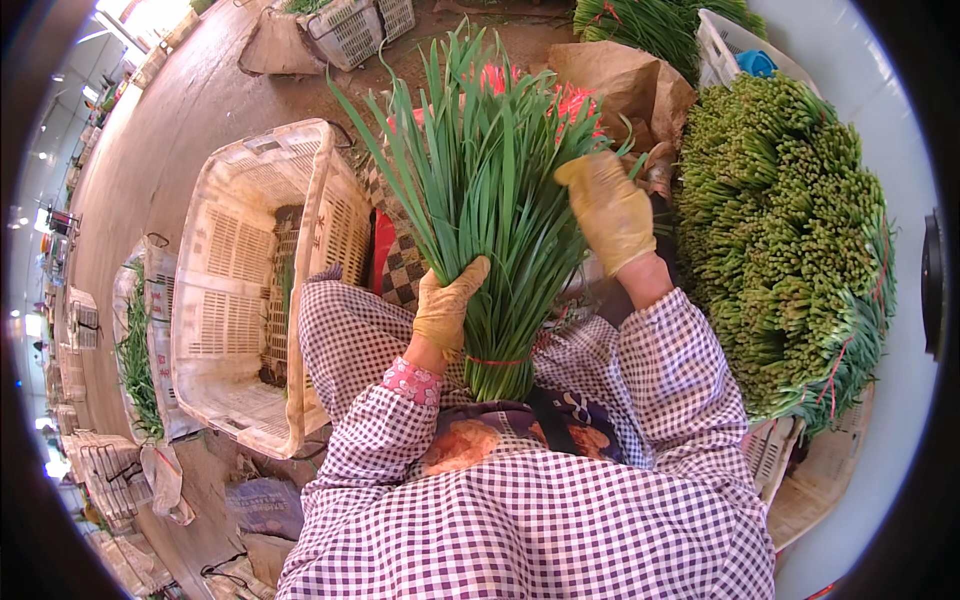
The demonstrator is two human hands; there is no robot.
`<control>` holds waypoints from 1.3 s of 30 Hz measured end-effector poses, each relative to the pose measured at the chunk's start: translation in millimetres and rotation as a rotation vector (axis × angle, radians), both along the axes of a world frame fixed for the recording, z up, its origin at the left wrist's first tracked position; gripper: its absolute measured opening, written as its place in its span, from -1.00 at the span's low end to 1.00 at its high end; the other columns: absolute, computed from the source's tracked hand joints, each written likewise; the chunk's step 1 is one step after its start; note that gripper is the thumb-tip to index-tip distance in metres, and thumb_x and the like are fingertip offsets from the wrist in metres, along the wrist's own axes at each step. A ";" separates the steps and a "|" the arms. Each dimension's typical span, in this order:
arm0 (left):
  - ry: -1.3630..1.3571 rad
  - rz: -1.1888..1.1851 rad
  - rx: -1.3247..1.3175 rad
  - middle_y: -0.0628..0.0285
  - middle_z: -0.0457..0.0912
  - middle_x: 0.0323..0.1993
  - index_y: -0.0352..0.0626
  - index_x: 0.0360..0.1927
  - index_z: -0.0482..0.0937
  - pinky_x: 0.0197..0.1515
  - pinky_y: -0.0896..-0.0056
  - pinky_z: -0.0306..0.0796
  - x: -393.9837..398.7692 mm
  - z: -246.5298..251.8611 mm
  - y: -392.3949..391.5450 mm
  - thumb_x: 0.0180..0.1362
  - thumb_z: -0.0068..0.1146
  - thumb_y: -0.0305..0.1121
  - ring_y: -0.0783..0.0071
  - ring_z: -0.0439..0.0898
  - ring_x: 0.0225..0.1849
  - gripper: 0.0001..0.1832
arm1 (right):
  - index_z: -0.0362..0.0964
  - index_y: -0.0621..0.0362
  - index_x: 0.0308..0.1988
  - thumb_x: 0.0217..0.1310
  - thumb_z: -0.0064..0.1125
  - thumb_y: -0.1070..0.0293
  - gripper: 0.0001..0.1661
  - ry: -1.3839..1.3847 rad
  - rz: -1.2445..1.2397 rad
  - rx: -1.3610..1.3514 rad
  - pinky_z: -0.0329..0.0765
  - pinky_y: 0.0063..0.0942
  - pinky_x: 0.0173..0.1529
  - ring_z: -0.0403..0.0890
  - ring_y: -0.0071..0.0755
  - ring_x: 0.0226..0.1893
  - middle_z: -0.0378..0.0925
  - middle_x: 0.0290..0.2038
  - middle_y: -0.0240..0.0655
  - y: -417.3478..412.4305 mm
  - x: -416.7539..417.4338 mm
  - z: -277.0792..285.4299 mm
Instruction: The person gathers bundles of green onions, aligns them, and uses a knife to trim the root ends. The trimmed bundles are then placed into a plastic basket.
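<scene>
My left hand (pixel 450 306), in a yellowish work glove, grips a large bunch of green chives (pixel 480 202) at its left side. The bunch stands upright over my lap, leaves fanning out away from me. A thin red band (pixel 495 362) circles its lower end, below my left hand. My right hand (pixel 609 210), gloved the same way and blurred, is at the right edge of the leaves with its fingers curled. Whether it has hold of any leaf cannot be made out. Behind the leaves, bright red ties (pixel 574 105) partly show.
A whitish plastic crate (pixel 225 300) stands tilted at my left. At my right, tied chive bunches (pixel 787 247) are piled with cut ends facing me. Brown sacking (pixel 600 79) lies ahead. More crates (pixel 349 34) stand on the floor, and a pale wall (pixel 900 300) borders the right.
</scene>
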State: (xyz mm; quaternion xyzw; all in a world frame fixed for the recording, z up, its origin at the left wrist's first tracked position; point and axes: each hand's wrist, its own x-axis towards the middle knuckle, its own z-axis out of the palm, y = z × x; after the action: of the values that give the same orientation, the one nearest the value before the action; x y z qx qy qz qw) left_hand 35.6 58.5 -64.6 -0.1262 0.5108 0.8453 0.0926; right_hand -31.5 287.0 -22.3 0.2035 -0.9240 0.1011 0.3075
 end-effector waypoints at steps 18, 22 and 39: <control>-0.017 0.010 0.065 0.29 0.67 -0.17 -0.20 -0.08 0.62 -0.17 0.35 0.58 3.9 1.8 -9.2 0.22 0.21 -0.46 0.41 0.66 -0.21 -0.80 | 0.58 0.21 -0.16 0.33 0.14 0.24 -0.73 -0.438 0.300 -1.158 0.53 -0.54 -0.22 0.59 -0.49 -0.30 0.62 -0.29 -0.33 14.1 56.6 35.5; 0.004 -0.004 0.076 0.34 0.66 -0.18 -0.20 -0.10 0.64 -0.15 0.40 0.55 6.0 9.9 -0.8 0.21 0.23 -0.49 0.47 0.64 -0.22 -0.81 | 0.38 0.13 0.16 0.34 0.02 0.47 -0.60 -0.266 0.305 -0.470 0.49 -0.32 0.18 0.59 -0.22 0.06 0.56 0.08 -0.21 -4.6 20.6 56.3; 0.394 -0.178 -0.120 0.16 0.57 0.05 -0.23 0.06 0.60 0.11 0.32 0.49 16.4 -23.9 -18.2 0.22 0.07 -0.64 0.30 0.56 0.06 -0.66 | 0.58 0.03 -0.03 0.06 0.14 -0.39 -0.23 -0.733 -0.246 -0.347 0.47 -0.25 0.01 0.65 -0.13 -0.11 0.66 -0.16 -0.18 11.5 -8.4 32.1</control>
State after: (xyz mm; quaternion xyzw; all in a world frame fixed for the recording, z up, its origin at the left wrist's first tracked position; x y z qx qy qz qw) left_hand 52.1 40.3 -88.4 0.0818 0.5777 0.8101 0.0575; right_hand -39.9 298.5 9.8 -0.0123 -0.9589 0.2835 -0.0021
